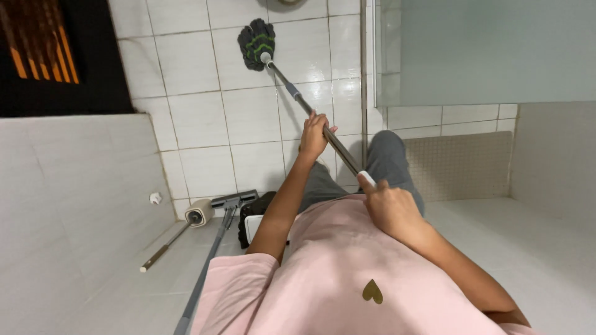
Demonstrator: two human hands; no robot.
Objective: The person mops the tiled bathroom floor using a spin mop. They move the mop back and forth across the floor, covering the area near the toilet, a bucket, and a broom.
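I hold a long metal mop pole [305, 105] in both hands. Its dark grey and green mop head [256, 43] rests on the white tiled floor [198, 118] ahead of me. My left hand [314, 135] grips the pole partway down the shaft. Around the white top end of the pole, close to my pink shirt [335, 273], my right hand [388, 208] is closed. My grey trouser legs [388, 161] stand below the pole.
A squeegee with a long handle [214, 248] and a roller tool [186, 226] lean near the left white wall [68, 205]. A dark object [251, 220] stands beside my leg. A black mat with orange stripes [56, 56] lies top left, a frosted glass panel [484, 49] top right.
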